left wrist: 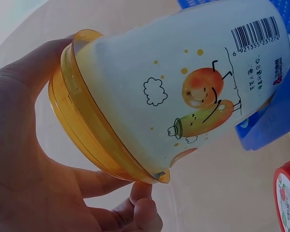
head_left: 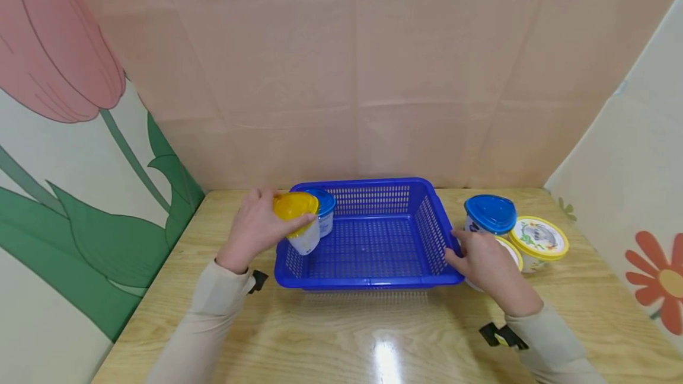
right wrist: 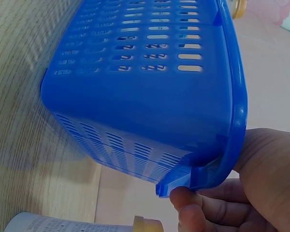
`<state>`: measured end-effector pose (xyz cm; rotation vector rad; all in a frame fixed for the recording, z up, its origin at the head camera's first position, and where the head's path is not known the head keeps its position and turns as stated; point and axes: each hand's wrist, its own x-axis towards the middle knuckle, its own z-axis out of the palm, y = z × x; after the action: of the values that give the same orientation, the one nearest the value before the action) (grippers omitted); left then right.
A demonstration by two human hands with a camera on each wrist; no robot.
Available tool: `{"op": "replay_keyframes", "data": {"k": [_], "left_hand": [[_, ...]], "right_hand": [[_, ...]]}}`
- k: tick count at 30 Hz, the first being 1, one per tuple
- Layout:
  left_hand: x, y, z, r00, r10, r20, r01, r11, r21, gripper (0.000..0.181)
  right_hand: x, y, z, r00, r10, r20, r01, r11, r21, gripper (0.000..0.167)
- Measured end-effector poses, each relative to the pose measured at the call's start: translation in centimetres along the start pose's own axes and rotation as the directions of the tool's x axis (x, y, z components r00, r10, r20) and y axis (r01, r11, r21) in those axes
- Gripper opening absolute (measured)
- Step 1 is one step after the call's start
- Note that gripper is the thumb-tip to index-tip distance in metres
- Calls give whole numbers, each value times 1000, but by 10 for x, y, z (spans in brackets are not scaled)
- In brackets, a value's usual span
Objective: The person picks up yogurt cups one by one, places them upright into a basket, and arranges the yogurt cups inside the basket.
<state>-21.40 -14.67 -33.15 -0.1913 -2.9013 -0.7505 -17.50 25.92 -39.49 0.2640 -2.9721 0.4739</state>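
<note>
My left hand grips a white tub with a yellow lid by its lid, thumb on one side and fingers on the other. The tub is tilted over the left end of a blue plastic basket. Fruit drawings and a barcode show on the tub in the left wrist view. Right beside it, a blue-lidded tub stands inside the basket. My right hand pinches the basket's right rim, thumb inside; the right wrist view shows its fingers curled under the rim.
Right of the basket stand a blue-lidded tub and a yellow-rimmed tub; another yellow-rimmed tub is partly behind my right hand. A red-lidded tub shows in the left wrist view. The wooden table meets a wall behind.
</note>
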Motion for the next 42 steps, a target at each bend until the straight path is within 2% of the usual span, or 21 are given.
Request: {"op": "replay_keyframes", "data": {"k": [6,19,35,42], "left_hand": [[1,1,5,1000,9,16,-9,1000,5,95],[5,-2,14,998,33,43,-37,996,81,98],[8,3,19,993,-1,122,-12,995,103,98],[7,5,25,991,-13,136,-2,993,114,94]], "right_hand": [[0,0,0,1000,-1,-1,1,1000,5,49],[-1,0,1,1000,-9,-12,9,1000,-3,48],[0,-1,-2,1000,0,-1,0,1000,-5,49],[-1,-2,-1,1000,2,6,-2,1000,3,49]]}}
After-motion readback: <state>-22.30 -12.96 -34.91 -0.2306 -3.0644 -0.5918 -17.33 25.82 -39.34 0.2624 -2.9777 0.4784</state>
